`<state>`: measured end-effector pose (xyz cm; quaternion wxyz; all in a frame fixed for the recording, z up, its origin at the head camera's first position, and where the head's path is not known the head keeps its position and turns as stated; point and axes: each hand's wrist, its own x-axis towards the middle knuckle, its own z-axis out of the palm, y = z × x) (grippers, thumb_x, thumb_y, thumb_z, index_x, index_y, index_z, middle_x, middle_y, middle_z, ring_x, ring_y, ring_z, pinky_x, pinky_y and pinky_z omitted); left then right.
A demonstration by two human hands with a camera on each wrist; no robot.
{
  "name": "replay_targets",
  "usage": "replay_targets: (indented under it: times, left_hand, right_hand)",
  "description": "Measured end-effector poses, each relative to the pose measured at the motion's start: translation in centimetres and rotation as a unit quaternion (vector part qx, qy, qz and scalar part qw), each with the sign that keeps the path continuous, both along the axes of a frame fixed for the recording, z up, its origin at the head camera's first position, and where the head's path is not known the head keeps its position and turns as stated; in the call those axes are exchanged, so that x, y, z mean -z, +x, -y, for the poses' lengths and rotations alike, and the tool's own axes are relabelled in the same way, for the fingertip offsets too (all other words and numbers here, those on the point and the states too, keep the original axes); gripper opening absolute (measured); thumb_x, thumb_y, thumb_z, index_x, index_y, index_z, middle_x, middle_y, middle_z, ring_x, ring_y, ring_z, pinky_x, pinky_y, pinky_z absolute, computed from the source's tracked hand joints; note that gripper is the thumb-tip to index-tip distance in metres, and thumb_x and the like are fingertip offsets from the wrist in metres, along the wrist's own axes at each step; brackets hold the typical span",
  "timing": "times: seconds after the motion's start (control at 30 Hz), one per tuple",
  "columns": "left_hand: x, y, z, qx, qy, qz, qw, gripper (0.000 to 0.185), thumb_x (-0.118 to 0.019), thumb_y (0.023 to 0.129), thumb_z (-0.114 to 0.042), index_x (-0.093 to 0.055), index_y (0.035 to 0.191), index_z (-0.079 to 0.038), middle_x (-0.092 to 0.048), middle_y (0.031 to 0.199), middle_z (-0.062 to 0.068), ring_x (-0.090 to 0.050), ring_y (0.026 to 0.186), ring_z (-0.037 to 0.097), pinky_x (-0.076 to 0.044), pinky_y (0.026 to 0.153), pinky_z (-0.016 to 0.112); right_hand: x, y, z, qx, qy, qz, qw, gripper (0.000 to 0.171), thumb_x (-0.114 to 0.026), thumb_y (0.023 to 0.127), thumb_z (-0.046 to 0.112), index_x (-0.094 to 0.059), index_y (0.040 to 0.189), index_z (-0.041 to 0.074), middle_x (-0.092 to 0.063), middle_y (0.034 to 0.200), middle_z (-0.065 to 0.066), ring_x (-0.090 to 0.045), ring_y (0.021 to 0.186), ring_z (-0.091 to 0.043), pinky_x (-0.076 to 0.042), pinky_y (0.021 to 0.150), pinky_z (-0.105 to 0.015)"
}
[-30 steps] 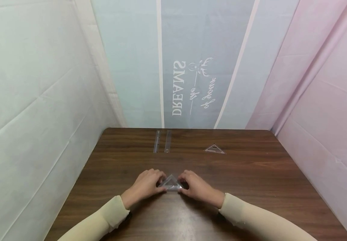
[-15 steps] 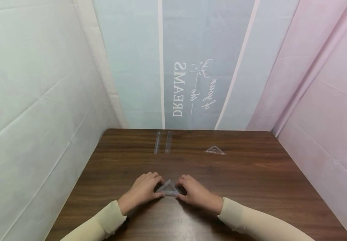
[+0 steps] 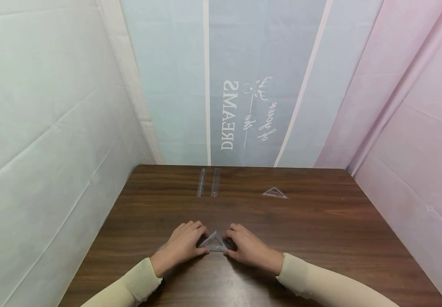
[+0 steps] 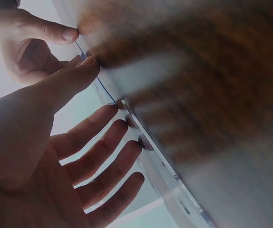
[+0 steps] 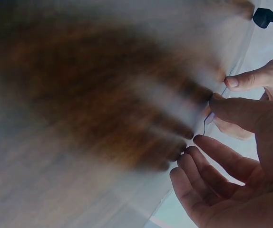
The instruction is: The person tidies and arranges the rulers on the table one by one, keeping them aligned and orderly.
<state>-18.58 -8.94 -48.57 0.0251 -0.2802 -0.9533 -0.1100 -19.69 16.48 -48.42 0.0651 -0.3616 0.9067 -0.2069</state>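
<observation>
Since the clear set square (image 3: 215, 247) is down at the surface (image 3: 320, 238) with the left hand (image 3: 181, 242) and right hand (image 3: 249, 244) pinching its two side corners, we'd guess it's light, stiff, kinda slick and maybe snappable, so we'd stick to those corners.

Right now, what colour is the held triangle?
The triangle is clear, seen best in the head view.

My plain cream sleeves (image 3: 330, 275) show against a dark brown, wood-grained table (image 3: 320, 230) and a clear, colourless triangle (image 3: 215, 247); facing me, a backdrop (image 3: 174, 85) in pale aqua and grey-blue bears white stripes (image 3: 207, 85) and white lettering (image 3: 229, 115), flanked by a greenish-white drape (image 3: 44, 119) and a pale pink drape (image 3: 416, 157).
</observation>
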Motion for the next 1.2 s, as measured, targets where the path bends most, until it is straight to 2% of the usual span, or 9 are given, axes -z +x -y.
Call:
replay_targets:
  times: [0.47,0.8,1.2]
  left_hand:
    - [0.18,-0.05,-0.09,0.007,-0.017,-0.016,0.9997,0.042,-0.092,0.083,-0.050,-0.072,0.106,-0.020,-0.066,0.106,-0.005,-0.061,0.092,0.016,-0.054,0.081,0.040]
    - [0.14,-0.09,-0.05,0.002,-0.015,-0.003,0.9999,0.043,-0.092,0.083,-0.050,-0.072,0.107,-0.021,-0.066,0.106,-0.006,-0.060,0.092,0.015,-0.053,0.081,0.039]
    - [0.01,-0.16,-0.02,0.004,-0.016,-0.013,0.9998,0.043,-0.092,0.083,-0.050,-0.073,0.107,-0.020,-0.066,0.105,-0.005,-0.061,0.091,0.016,-0.054,0.083,0.040]
  right_hand:
    - [0.60,-0.27,-0.43,-0.005,-0.007,0.002,1.000,0.031,-0.088,0.093,0.026,-0.074,0.114,0.010,-0.059,0.103,0.002,-0.046,0.085,-0.006,-0.043,0.071,-0.021]
    - [0.75,-0.34,-0.63,-0.013,-0.016,-0.008,1.000,0.031,-0.088,0.093,0.028,-0.074,0.114,0.010,-0.059,0.103,0.002,-0.047,0.087,-0.007,-0.044,0.073,-0.021]
    - [0.48,-0.45,-0.57,-0.019,-0.009,-0.016,1.000,0.034,-0.087,0.093,0.028,-0.074,0.118,0.008,-0.060,0.106,0.001,-0.050,0.091,-0.008,-0.047,0.077,-0.023]
